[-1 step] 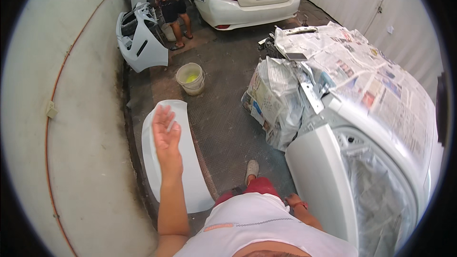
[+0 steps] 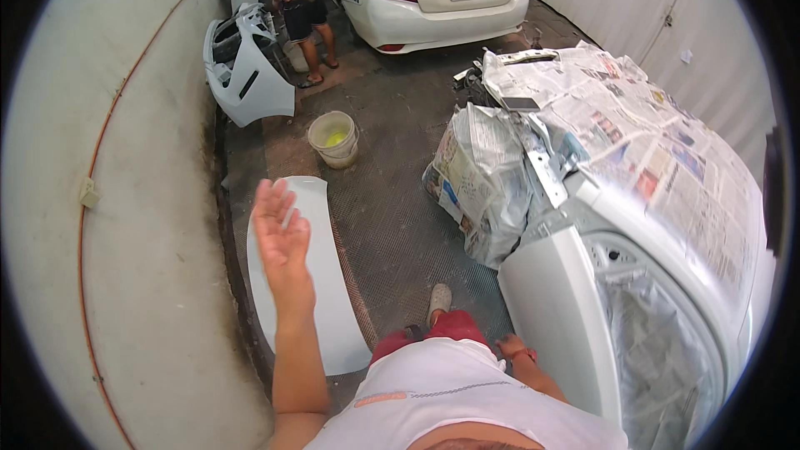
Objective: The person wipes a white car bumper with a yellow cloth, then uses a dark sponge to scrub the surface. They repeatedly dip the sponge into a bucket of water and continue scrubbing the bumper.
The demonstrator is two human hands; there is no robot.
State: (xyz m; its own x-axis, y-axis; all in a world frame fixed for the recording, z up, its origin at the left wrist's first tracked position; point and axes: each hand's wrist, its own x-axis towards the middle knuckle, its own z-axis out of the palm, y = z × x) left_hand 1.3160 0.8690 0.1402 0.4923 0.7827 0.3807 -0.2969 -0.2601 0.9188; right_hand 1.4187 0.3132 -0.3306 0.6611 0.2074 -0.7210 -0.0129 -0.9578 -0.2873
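My left hand [image 2: 282, 229] is raised with the palm turned up and the fingers apart, holding nothing. Below it, a long white curved car body panel [image 2: 321, 283] lies on the floor, and hand and panel look apart. My right hand [image 2: 511, 345], with a red band at the wrist, hangs low beside my thigh. Close to it is the edge of a white panel [image 2: 554, 308] that stands out from the car like an open door. The right fingers are mostly hidden under the back of the hand.
Newspaper sheets [image 2: 675, 146] and clear plastic [image 2: 658, 350] cover the car at right. A dark phone-like slab [image 2: 522, 104] lies on it. A bucket [image 2: 340, 157] stands ahead. Further off are a bumper [image 2: 250, 83], a person [image 2: 302, 0] and a white car [image 2: 442, 21]. A wall [image 2: 158, 225] runs along the left.
My left hand has shifted slightly to the left and up over the panel. Little else differs.
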